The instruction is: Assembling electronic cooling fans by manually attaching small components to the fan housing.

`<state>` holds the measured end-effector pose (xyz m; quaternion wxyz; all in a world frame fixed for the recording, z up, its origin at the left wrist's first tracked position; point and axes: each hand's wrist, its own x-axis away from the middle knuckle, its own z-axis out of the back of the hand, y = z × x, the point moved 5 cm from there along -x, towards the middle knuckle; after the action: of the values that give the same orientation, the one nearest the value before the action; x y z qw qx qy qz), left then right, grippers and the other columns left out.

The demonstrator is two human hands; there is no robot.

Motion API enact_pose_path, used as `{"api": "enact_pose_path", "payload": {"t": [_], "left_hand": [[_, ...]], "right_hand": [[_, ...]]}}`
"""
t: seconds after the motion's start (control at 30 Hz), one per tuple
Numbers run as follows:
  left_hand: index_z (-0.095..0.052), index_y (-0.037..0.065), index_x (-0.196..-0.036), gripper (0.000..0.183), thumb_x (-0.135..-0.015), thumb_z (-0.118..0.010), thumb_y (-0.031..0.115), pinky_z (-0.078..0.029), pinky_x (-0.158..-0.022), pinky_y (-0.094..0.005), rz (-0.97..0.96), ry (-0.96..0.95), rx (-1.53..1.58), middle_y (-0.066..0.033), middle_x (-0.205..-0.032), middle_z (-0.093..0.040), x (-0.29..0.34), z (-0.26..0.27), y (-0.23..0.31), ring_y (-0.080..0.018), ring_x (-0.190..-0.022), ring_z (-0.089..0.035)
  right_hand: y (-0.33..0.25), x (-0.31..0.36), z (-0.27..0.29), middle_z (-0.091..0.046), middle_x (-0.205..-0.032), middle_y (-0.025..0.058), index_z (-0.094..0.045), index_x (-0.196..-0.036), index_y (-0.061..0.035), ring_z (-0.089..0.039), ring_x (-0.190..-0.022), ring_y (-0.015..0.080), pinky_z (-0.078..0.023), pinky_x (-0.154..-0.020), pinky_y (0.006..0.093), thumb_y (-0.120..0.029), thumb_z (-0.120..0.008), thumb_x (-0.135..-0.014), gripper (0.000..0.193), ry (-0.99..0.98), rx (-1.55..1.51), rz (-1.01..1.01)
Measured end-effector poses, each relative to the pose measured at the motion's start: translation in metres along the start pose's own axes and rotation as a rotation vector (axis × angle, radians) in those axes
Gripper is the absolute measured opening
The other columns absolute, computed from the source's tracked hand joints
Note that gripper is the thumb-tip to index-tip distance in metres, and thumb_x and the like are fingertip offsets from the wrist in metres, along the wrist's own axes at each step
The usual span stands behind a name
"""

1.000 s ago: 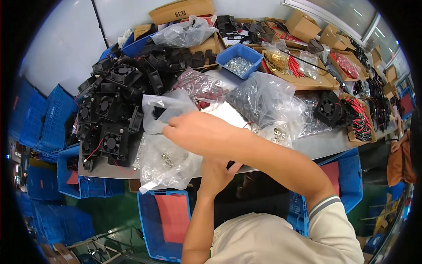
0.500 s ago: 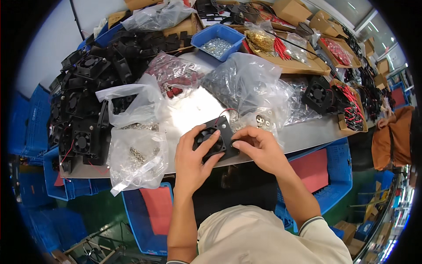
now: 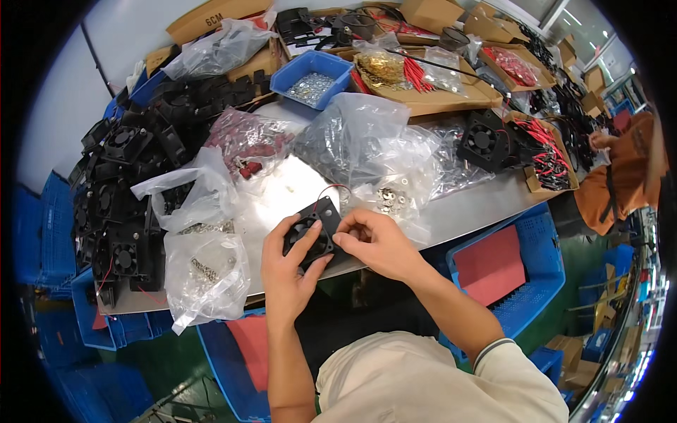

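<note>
A black cooling fan on a square black plate [image 3: 327, 213] lies at the near edge of the metal worktable, with a thin red wire curving up from it. My left hand [image 3: 288, 262] grips it from the left, fingers spread over the round fan opening and thumb at the near side. At the plate's right edge, my right hand [image 3: 381, 245] is closed in a pinch; whatever sits between its fingertips is hidden. Just beyond the right hand are small metal washers [image 3: 388, 201] on clear plastic.
Black fans [image 3: 125, 259] pile up at left beside clear bags of screws [image 3: 204, 271]. A blue bin [image 3: 310, 74] of small metal parts stands at the back. At right are a fan unit [image 3: 484, 141] and a box of red-and-black leads [image 3: 549, 158]. Blue crates [image 3: 539, 282] stand below the table edge.
The whole view has shifted, so the table contents appear further left. Both hands stay at the fan, and the right fingers have curled slightly more at its edge.
</note>
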<state>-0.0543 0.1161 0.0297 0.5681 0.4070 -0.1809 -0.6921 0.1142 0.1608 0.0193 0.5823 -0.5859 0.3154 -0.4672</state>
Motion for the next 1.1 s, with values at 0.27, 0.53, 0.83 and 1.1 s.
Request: {"api": "enact_pose_path", "payload": {"t": [0.27,0.53,0.83,1.1], "left_hand": [[-0.069,0.015,-0.118,0.054,-0.066,-0.081,0.012,-0.045,-0.094,-0.0400,-0.023,0.028,0.020,-0.0130,-0.127,-0.055,-0.0023,-0.0001,0.0029,-0.0326,-0.113,-0.053],[-0.067,0.011,-0.121,0.057,-0.066,-0.080,0.004,-0.044,-0.097,-0.0388,-0.013,-0.001,0.017,-0.0134,-0.131,-0.051,-0.0007,-0.0002,0.0025,-0.0315,-0.117,-0.052],[-0.067,0.011,-0.121,0.057,-0.066,-0.080,0.004,-0.044,-0.097,-0.0384,-0.002,-0.001,0.040,-0.0135,-0.132,-0.051,-0.0005,-0.0010,0.0022,-0.0315,-0.118,-0.052],[-0.067,0.012,-0.122,0.057,-0.066,-0.080,0.004,-0.044,-0.097,-0.0388,-0.007,-0.001,0.026,-0.0133,-0.132,-0.051,-0.0010,0.0006,0.0003,-0.0316,-0.117,-0.052]], "right_hand": [[0.0037,0.0014,0.0041,-0.057,-0.079,-0.0047,-0.062,-0.096,0.0001,-0.050,-0.068,0.0005,-0.039,-0.058,0.0179,-0.011,-0.066,-0.090,0.013,-0.026,-0.080,-0.057],[0.0031,0.0001,0.0021,-0.058,-0.079,-0.0042,-0.062,-0.096,0.0007,-0.051,-0.070,0.0011,-0.040,-0.060,0.0187,-0.011,-0.066,-0.090,0.014,-0.022,-0.075,-0.025],[0.0076,-0.0021,0.0005,-0.059,-0.079,-0.0034,-0.062,-0.096,0.0006,-0.052,-0.070,0.0016,-0.041,-0.060,0.0186,-0.012,-0.066,-0.090,0.014,-0.008,-0.080,-0.039],[0.0019,0.0010,-0.0008,-0.058,-0.080,-0.0034,-0.062,-0.096,0.0003,-0.051,-0.070,0.0012,-0.040,-0.060,0.0186,-0.012,-0.066,-0.090,0.014,-0.047,-0.028,-0.045]]}}
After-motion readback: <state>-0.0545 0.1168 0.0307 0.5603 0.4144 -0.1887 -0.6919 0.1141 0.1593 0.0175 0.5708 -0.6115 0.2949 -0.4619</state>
